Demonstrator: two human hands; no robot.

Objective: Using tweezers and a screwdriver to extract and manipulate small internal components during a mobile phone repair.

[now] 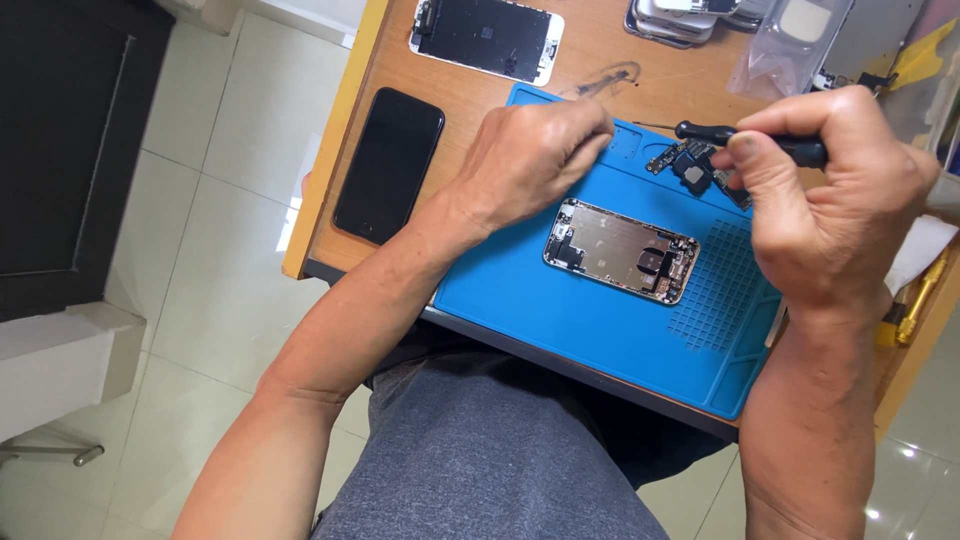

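Right hand [835, 200] up at the far right of the blue repair mat [600, 330], fingers curled tight around a black-handled precision screwdriver [760, 143], thin shaft pointing left across the mat's top edge. Just under the thumb, a small dark logic board [692, 165], pinched or steadied there, partly hidden by the fingers. Left hand [535, 155] hovering over the mat's upper left, fingers drawn together and bent down, fingertips near the mat's small tray recesses; hard to tell whether anything tiny sits between them. Down in the middle of the mat, an opened phone housing [622, 250], gutted, metal interior facing up, lying slantwise and well apart from both hands. On the wooden desk [470, 95] left of the mat, a black phone [388, 165] face up. Farther back, a detached white-framed screen panel [487, 37]. Top right, a clear plastic bag [790, 45] beside a stack of grey phone shells [672, 18]. Yellow tool [918, 300] at the right edge on a white cloth.
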